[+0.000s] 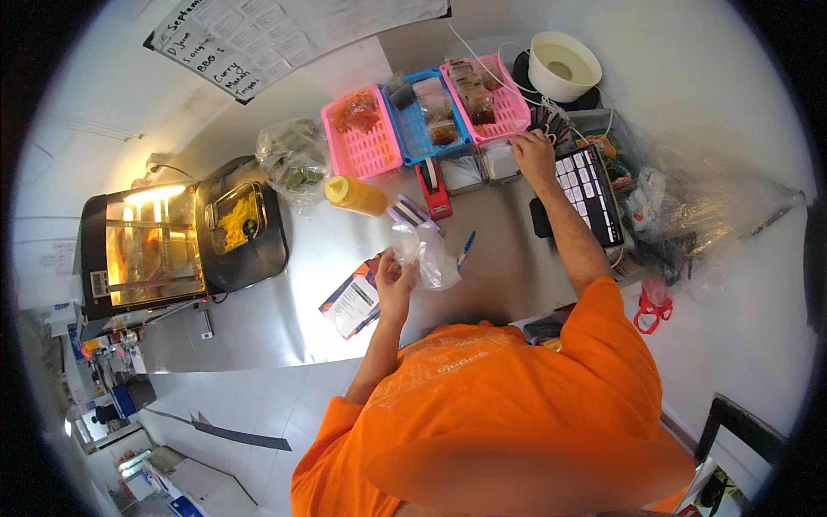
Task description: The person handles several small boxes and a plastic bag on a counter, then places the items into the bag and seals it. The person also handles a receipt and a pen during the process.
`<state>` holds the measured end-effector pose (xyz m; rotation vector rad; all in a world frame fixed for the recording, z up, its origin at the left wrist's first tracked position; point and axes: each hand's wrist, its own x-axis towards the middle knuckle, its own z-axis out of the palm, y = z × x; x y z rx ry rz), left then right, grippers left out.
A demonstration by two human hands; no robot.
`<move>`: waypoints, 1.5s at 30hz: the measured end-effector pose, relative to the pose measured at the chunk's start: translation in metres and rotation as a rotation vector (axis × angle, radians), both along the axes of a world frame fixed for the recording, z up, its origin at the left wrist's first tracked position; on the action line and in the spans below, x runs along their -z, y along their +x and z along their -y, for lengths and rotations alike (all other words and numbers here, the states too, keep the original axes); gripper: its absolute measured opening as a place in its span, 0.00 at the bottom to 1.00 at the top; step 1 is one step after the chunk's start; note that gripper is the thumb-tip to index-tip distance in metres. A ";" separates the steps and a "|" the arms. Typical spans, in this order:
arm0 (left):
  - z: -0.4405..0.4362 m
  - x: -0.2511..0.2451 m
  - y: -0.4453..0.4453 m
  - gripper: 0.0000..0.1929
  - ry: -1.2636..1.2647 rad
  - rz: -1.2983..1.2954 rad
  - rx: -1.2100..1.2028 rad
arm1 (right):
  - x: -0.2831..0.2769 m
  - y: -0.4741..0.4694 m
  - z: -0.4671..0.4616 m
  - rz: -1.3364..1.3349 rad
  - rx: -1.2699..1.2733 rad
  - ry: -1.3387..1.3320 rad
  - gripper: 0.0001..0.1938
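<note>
My left hand (pixel 395 279) holds a clear plastic bag (pixel 434 262) over the steel counter, beside a printed box (pixel 354 298) with a white label. My right hand (pixel 533 154) reaches to a small container of white packets (pixel 501 159) below the right pink basket (pixel 517 106); whether its fingers grip anything is hidden. A red tape dispenser (pixel 433 187) and a container of white sachets (pixel 461 173) stand to the left of it. A blue pen (pixel 466 251) lies right of the bag. A yellow squeeze bottle (pixel 356 196) lies near a purple-edged item (pixel 413 212).
A lit food warmer (pixel 155 245) stands at the left. Pink and blue baskets (pixel 413 152) with packets line the wall. On the right are a tablet (pixel 588 194), a white round tub (pixel 565 66), cables and a large plastic bag (pixel 704 194). Bagged green leaves (pixel 294 155) sit behind the bottle.
</note>
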<state>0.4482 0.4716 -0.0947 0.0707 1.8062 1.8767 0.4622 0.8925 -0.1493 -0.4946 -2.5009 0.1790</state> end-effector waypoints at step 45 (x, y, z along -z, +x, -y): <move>0.211 0.018 -0.070 0.23 -0.722 -1.032 0.448 | -0.061 -0.073 0.412 -0.577 -0.299 -0.776 0.11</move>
